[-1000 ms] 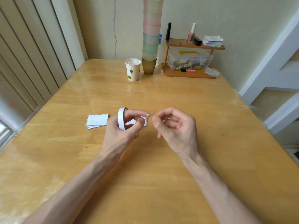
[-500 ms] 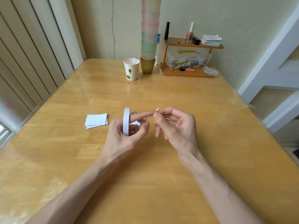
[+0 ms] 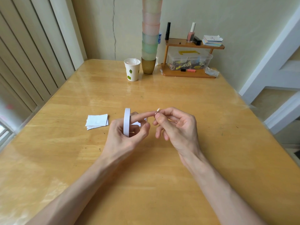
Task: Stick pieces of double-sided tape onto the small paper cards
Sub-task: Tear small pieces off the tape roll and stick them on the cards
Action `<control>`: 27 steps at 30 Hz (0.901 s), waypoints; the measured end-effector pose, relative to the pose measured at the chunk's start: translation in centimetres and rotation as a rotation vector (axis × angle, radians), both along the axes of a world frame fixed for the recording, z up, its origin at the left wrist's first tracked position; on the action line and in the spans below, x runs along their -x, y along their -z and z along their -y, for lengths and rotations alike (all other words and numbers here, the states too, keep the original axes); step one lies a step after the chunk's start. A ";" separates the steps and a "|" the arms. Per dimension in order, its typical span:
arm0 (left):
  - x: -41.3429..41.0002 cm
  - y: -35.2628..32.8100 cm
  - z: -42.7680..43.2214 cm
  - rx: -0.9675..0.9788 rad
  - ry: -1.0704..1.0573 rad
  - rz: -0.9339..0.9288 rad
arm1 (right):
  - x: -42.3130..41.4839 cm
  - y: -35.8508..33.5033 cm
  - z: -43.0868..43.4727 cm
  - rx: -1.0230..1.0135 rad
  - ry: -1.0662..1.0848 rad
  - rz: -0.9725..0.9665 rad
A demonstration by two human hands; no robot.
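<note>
Left hand (image 3: 125,137), right hand (image 3: 177,127) bare; forearms (image 3: 78,189) bare up to frame edge; fingers (image 3: 142,115) slender, nails (image 3: 157,116) short.

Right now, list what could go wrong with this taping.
The pale tape scrap pinched by the right hand touches the left hand at its forefinger; it may stick to skin. The left hand also holds the white tape roll and a small white paper card, which could slip or crease.
</note>
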State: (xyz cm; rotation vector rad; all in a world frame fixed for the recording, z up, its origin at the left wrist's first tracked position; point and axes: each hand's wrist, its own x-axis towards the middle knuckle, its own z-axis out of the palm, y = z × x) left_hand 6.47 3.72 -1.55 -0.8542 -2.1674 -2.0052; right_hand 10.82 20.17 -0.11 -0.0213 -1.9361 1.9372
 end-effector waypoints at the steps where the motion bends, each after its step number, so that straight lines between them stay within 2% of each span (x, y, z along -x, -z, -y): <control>1: 0.0 0.0 0.0 0.000 -0.001 -0.002 | 0.0 0.0 0.0 0.001 0.000 0.001; 27: -0.1 -0.1 -0.1 -0.007 0.027 -0.024 | -0.1 -0.2 -0.1 0.000 -0.005 0.009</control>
